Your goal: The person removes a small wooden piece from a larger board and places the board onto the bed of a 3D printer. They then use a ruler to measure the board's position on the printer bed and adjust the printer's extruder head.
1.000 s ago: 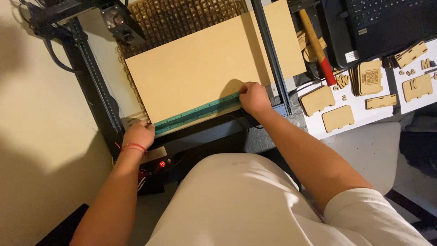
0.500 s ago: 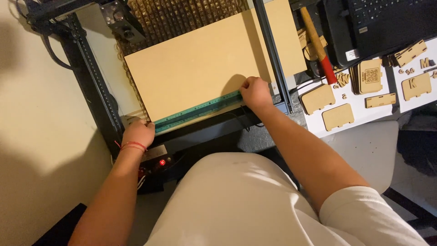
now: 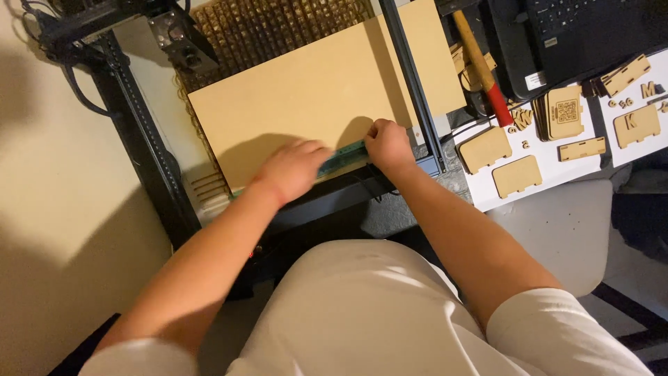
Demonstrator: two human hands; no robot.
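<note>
Head view: a flat tan wooden sheet (image 3: 306, 104) lies on the bed of a black-framed cutting machine (image 3: 132, 118), over a honeycomb grid (image 3: 278, 28) that shows past its far edge. A green strip (image 3: 341, 159), thin and straight like a ruler, runs along the sheet's near edge, touching it; only a short length shows between the two hands. The left hand (image 3: 296, 167) rests palm down on the strip and the near edge of the sheet, fingers curled loosely over them; whether it pinches the strip cannot be told. The right hand (image 3: 388, 145) sits at the strip's right end, just beside the right rail of the frame, fingers closed in a narrow pinch on that end. The two hands are near each other, not touching. To the right of the frame, a hammer with a red and wooden handle (image 3: 481, 66) lies tilted beside a black laptop (image 3: 591, 35). On the white table (image 3: 550, 181) lie small cut wooden pieces (image 3: 518, 174), well apart from the hands. The person's white shirt fills the lower frame.
</note>
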